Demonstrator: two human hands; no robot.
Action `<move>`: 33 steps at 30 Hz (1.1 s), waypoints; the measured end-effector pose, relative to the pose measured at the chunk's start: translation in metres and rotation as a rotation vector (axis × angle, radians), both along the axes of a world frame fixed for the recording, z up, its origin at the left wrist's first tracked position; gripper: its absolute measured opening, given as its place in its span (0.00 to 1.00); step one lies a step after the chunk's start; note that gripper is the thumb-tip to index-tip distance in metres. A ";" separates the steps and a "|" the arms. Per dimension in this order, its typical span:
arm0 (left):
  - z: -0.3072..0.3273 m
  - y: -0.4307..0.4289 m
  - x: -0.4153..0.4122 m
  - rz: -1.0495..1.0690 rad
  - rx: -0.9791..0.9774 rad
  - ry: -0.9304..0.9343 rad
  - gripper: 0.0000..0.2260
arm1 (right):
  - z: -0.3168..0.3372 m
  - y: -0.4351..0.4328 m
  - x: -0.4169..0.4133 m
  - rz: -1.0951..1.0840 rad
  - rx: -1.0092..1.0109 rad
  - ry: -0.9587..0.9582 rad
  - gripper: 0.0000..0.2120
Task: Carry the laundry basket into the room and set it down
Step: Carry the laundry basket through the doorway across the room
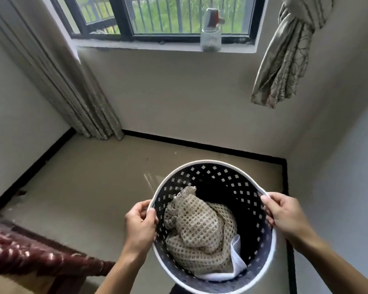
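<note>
A round laundry basket (219,177) with dark perforated walls and a white rim hangs above the floor at the lower centre of the head view. Inside it lie a beige mesh cloth (198,228) and a white cloth (236,259). My left hand (141,221) grips the rim on the basket's left side, thumb inside. My right hand (285,215) holds the rim on the right side. Both forearms reach in from the bottom edge.
Beige floor (89,187) with a dark skirting runs to the far wall under a window. A long curtain (72,92) hangs at the left corner, a tied curtain (285,56) at upper right. A glass jar (210,40) stands on the sill. Dark red carved furniture (30,257) sits at lower left.
</note>
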State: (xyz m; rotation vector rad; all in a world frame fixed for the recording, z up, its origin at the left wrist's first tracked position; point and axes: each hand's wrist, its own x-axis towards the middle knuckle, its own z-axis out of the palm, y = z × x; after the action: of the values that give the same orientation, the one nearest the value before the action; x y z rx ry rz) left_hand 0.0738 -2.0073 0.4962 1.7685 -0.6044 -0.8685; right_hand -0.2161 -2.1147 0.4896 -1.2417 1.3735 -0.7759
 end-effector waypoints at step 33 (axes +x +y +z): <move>0.002 -0.442 0.424 0.756 0.008 0.038 0.11 | -0.004 -0.611 0.572 0.759 -0.066 0.061 0.13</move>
State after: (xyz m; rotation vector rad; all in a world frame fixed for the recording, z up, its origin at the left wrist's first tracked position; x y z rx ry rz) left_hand 0.4975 -2.4489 0.4981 1.7797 0.1120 -0.3700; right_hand 0.3556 -2.7256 0.4852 -1.6905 0.8111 -0.2489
